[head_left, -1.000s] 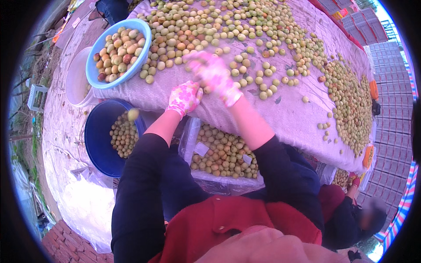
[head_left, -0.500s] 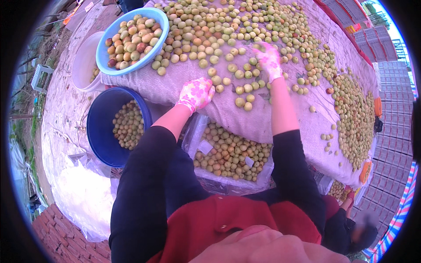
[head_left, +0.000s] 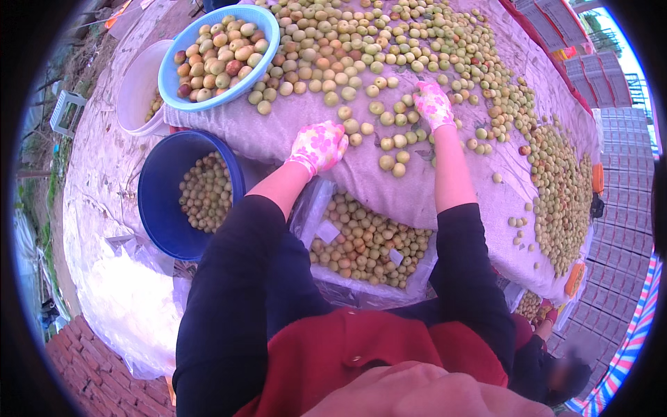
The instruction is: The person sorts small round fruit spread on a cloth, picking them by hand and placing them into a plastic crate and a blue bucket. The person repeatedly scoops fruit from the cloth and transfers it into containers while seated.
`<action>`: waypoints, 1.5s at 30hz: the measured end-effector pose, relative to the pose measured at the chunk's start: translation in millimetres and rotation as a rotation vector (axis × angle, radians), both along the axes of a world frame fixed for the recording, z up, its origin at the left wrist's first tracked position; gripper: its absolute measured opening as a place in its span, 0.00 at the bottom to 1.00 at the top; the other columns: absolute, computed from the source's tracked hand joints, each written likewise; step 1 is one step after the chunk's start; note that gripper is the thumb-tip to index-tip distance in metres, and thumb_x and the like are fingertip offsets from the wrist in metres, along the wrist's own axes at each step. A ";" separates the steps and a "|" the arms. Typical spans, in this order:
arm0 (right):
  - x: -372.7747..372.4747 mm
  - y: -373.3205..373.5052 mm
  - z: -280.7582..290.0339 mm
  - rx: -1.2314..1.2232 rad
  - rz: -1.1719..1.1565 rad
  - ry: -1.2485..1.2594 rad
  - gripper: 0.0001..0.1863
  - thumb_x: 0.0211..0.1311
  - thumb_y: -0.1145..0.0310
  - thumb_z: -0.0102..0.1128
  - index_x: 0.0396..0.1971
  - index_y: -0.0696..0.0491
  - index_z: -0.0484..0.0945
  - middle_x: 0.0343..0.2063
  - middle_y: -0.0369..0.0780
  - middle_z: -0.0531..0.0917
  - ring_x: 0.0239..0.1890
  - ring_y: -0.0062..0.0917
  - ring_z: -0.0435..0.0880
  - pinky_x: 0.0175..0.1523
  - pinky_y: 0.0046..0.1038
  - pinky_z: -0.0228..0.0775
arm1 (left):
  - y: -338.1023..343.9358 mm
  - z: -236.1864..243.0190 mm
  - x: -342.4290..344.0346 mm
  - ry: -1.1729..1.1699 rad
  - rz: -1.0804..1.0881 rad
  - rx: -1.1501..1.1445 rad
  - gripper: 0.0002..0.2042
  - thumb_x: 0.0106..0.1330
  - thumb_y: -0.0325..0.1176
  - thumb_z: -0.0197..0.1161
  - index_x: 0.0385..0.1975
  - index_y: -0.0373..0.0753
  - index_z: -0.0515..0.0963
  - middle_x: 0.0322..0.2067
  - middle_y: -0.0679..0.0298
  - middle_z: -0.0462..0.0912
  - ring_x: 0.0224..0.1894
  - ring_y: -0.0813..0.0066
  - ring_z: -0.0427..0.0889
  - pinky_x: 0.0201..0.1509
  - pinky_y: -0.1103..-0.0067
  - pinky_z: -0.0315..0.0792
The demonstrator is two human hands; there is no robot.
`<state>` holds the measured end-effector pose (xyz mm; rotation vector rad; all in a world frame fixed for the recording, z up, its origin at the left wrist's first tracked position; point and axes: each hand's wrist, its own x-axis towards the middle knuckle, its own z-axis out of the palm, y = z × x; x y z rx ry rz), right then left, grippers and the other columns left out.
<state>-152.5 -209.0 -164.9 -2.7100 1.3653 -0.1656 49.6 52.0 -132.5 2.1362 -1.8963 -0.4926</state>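
My left hand [head_left: 319, 146], in a pink floral glove, rests curled at the near edge of the cloth-covered surface [head_left: 361, 167], its contents hidden. My right hand [head_left: 433, 105], gloved alike, is stretched farther forward among loose round greenish fruit [head_left: 391, 160], fingers bent down and bunched over something I cannot make out. Left of my hands stand a light blue basket [head_left: 274, 42] heaped with larger reddish-yellow fruit and a dark blue bucket [head_left: 156, 215] of small fruit. Below the surface, between my arms, sits a plastic-lined crate [head_left: 420, 267] of similar fruit.
A white bucket [head_left: 127, 104] stands behind the blue one. A white stool [head_left: 66, 111] and white plastic sheeting [head_left: 132, 313] lie left. Stacked grey crates [head_left: 618, 208] line the right side. A co-worker [head_left: 545, 368] is at lower right. Dense fruit [head_left: 559, 201] covers the surface's right end.
My right hand has moved forward and right, away from my left, and its spread fingers have since bent down. My left hand has edged right. The view has shifted slightly.
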 end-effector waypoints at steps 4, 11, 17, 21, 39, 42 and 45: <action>-8.5 -11.9 6.2 0.152 -0.023 0.091 0.26 0.57 0.59 0.64 0.57 0.48 0.76 0.52 0.47 0.81 0.56 0.41 0.78 0.60 0.40 0.70 | 0.4 -0.6 0.3 0.004 -0.003 0.021 0.14 0.69 0.44 0.52 0.37 0.41 0.80 0.37 0.54 0.83 0.40 0.54 0.84 0.45 0.59 0.76; 56.6 102.9 87.9 0.504 0.171 -0.759 0.20 0.59 0.62 0.66 0.51 0.52 0.81 0.41 0.39 0.86 0.37 0.22 0.84 0.41 0.25 0.77 | -1.2 3.9 -1.1 -0.012 0.010 0.060 0.14 0.68 0.44 0.53 0.38 0.41 0.80 0.39 0.54 0.83 0.42 0.55 0.84 0.47 0.61 0.76; 95.4 182.9 88.1 1.814 -0.058 -1.430 0.23 0.72 0.59 0.50 0.61 0.55 0.71 0.45 0.37 0.82 0.40 0.22 0.80 0.44 0.25 0.75 | 5.1 7.8 2.0 -0.043 0.027 0.070 0.17 0.65 0.46 0.55 0.41 0.40 0.80 0.40 0.53 0.84 0.43 0.53 0.85 0.46 0.61 0.77; 84.6 182.7 68.7 2.179 -0.712 -1.757 0.22 0.73 0.58 0.46 0.60 0.55 0.70 0.55 0.40 0.78 0.52 0.29 0.78 0.55 0.32 0.74 | 1.2 -10.1 3.9 -0.077 0.004 0.132 0.15 0.61 0.45 0.57 0.36 0.41 0.83 0.36 0.52 0.86 0.39 0.53 0.86 0.46 0.62 0.78; 156.5 223.9 101.8 0.536 0.390 -1.078 0.17 0.67 0.66 0.58 0.53 0.56 0.79 0.49 0.44 0.83 0.53 0.30 0.81 0.59 0.30 0.71 | 0.0 -25.7 6.3 -0.023 -0.058 0.047 0.15 0.64 0.44 0.57 0.42 0.42 0.81 0.39 0.53 0.84 0.42 0.53 0.84 0.46 0.61 0.77; 143.8 163.6 65.4 0.309 -0.031 -0.906 0.09 0.61 0.68 0.60 0.39 0.52 0.84 0.38 0.43 0.84 0.43 0.38 0.84 0.53 0.36 0.74 | -0.4 -7.5 3.2 0.007 -0.028 0.041 0.15 0.65 0.44 0.56 0.41 0.41 0.80 0.40 0.53 0.83 0.42 0.52 0.84 0.46 0.60 0.77; 134.9 146.3 39.7 0.185 0.083 -0.370 0.14 0.61 0.61 0.61 0.45 0.49 0.81 0.40 0.44 0.84 0.46 0.38 0.83 0.51 0.39 0.75 | 0.5 1.5 2.5 0.039 -0.004 0.040 0.14 0.65 0.43 0.56 0.38 0.40 0.81 0.39 0.52 0.84 0.41 0.53 0.85 0.45 0.59 0.77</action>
